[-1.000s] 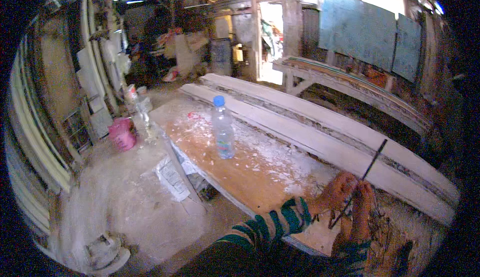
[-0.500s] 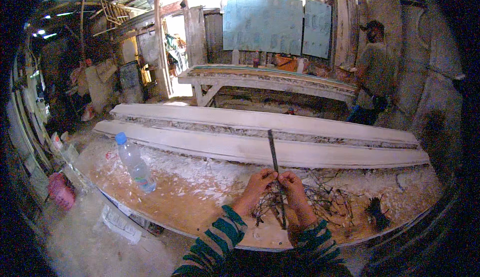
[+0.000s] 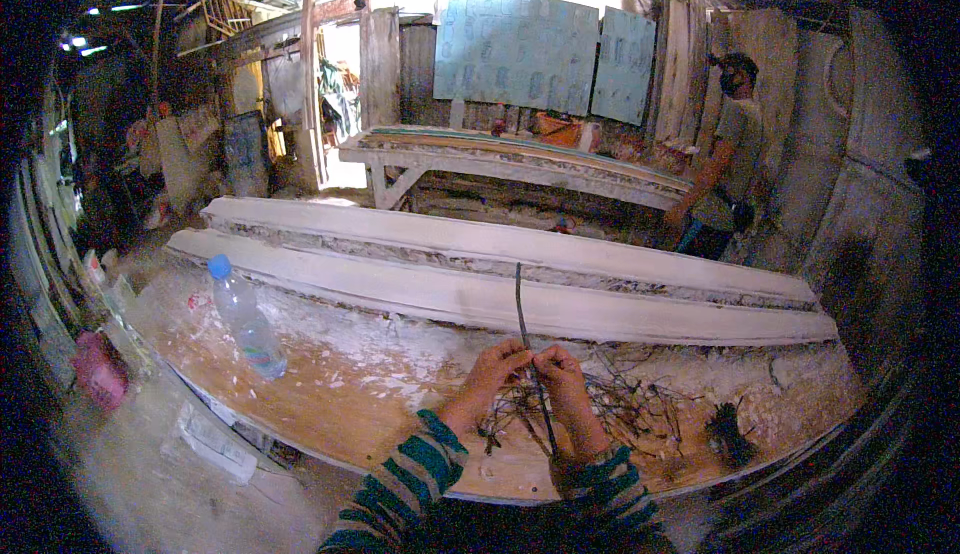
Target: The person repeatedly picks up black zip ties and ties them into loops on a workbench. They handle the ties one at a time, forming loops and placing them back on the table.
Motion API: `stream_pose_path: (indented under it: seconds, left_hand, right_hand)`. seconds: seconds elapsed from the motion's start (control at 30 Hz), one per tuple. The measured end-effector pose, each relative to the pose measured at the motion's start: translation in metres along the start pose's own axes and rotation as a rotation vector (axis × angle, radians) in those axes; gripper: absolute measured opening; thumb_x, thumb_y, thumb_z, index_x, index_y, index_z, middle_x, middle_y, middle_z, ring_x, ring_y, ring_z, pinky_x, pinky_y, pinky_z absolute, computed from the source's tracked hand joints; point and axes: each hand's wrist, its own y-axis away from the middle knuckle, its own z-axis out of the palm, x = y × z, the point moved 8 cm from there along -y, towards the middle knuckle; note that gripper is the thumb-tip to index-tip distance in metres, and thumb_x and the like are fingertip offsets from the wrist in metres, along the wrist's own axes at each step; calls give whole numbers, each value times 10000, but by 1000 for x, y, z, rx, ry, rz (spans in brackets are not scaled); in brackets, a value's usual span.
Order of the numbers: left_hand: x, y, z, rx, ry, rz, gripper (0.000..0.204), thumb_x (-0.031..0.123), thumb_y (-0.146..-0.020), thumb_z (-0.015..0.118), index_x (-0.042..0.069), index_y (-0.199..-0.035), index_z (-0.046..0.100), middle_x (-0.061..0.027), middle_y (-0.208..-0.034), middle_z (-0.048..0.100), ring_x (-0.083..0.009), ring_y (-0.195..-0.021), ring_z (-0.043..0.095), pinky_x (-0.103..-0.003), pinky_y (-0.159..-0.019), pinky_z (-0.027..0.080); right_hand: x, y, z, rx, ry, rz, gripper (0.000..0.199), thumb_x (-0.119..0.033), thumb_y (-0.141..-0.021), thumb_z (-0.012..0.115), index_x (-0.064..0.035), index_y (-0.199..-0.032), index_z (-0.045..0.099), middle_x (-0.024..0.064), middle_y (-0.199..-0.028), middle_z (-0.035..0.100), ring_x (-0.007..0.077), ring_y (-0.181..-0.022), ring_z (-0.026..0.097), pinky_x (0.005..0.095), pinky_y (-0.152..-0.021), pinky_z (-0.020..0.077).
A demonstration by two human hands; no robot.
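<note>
A long, thin dark strip (image 3: pixel 521 304) stands up between my two hands over the workbench (image 3: pixel 385 409). My left hand (image 3: pixel 490 372) is closed, its thumb and fingertips pinching the strip near its middle. Right beside it, my right hand (image 3: pixel 563 376) pinches the same strip, fingers curled. The upper part of the strip reaches over the nearer white plaster-like molding (image 3: pixel 420 287); its lower end points toward the bench's near edge. Beneath and around my hands lies a tangle of dark, thin strands (image 3: pixel 650 409), partly covered by the hands. A dark bundle (image 3: pixel 729 436) sits farther right.
A clear bottle with a blue cap (image 3: pixel 246 319) stands at the left. A second white molding (image 3: pixel 480 238) lies behind the first. At the back is another long bench (image 3: pixel 440 161) under blue panels (image 3: pixel 520 52). A co-worker (image 3: pixel 735 154) stands at the far right.
The whole view has shifted slightly left. Both hands keep their pinch on the strip, which leans a little more. The co-worker's arm has come down toward the back bench.
</note>
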Motion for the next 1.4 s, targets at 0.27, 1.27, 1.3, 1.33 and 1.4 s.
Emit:
stream_pose_path:
  seconds: [0.27,1.27,1.3,1.33,1.4]
  left_hand:
    - [2,-1,1,-25,63,28,181,263,-792,604,90,-789,551,19,-703,530,-77,-643,497,-217,-580,408]
    - [7,-10,-9,81,-52,213,190,214,-773,641,74,-766,513,14,-634,502,-75,-568,457,-210,-506,357]
    - [5,-10,-10,92,-71,191,191,212,-770,643,74,-772,511,14,-637,503,-76,-571,459,-210,-508,360]
    - [7,-10,-9,78,-69,216,193,213,-770,642,73,-777,508,14,-642,505,-77,-574,460,-212,-511,364]
    - [10,-11,-8,47,-103,241,200,214,-768,641,70,-787,503,14,-651,508,-80,-581,462,-215,-518,372]
  right_hand:
    - [-6,1,-2,58,6,-41,82,-93,-805,571,-107,-751,510,-27,-699,502,70,-623,439,201,-581,346]
    - [-28,11,17,39,239,-71,166,-71,-762,615,-53,-918,564,2,-816,571,87,-707,505,219,-636,407]
    - [-30,11,17,56,294,-81,162,-72,-764,613,-52,-917,564,4,-818,571,89,-717,510,221,-646,411]
    - [-31,12,19,37,253,-77,159,-74,-766,612,-51,-916,563,5,-818,572,91,-727,513,221,-654,413]
    - [-31,13,21,33,207,-64,154,-77,-769,608,-49,-913,562,8,-819,573,95,-745,520,223,-671,417]
